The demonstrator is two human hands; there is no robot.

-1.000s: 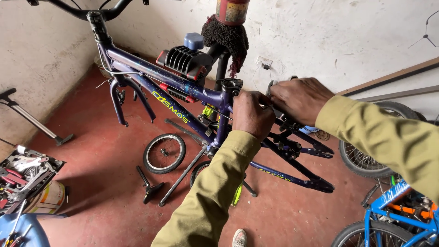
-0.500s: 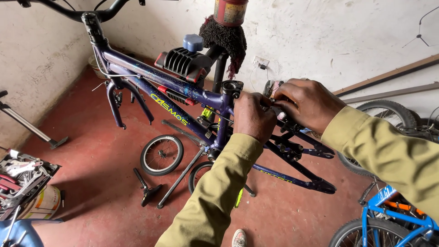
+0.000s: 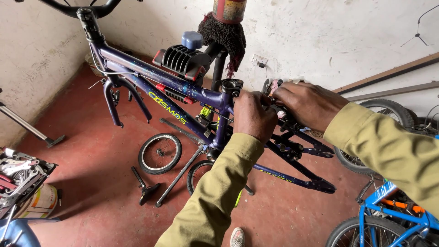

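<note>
Head view shows a dark purple child's bicycle frame (image 3: pixel 183 93) held up off the red floor (image 3: pixel 87 183), apparently clamped on a stand post (image 3: pixel 218 68) near the seat tube, with no wheels fitted. Both hands work at the rear of it, just behind the seat tube. The left hand (image 3: pixel 254 114) is curled tight around something small there, its grip clenched, though what it pinches is hidden behind the knuckles. The right hand (image 3: pixel 308 103) lies over the black rear brake or carrier hardware (image 3: pixel 286 123), fingers bent down onto it; I cannot tell whether that grip is closed on a part or only pressing.

I'd judge the frame stiff and fairly heavy for its size, steel tube by the look of it, and likely to swing on the stand if pushed from one end. The painted tubes would be smooth and a bit slippery; the top tube or seat tube junction looks the safest place to take hold. The small black fittings under the hands seem fiddly and may have sharp edges, so they call for fingertips rather than a full fist.

On the floor below lie a small loose wheel (image 3: pixel 160 153) and a thin rod (image 3: pixel 179 176). A tray of tools (image 3: pixel 18 176) sits at the left, and a blue bicycle (image 3: pixel 398 215) stands at the right.
</note>
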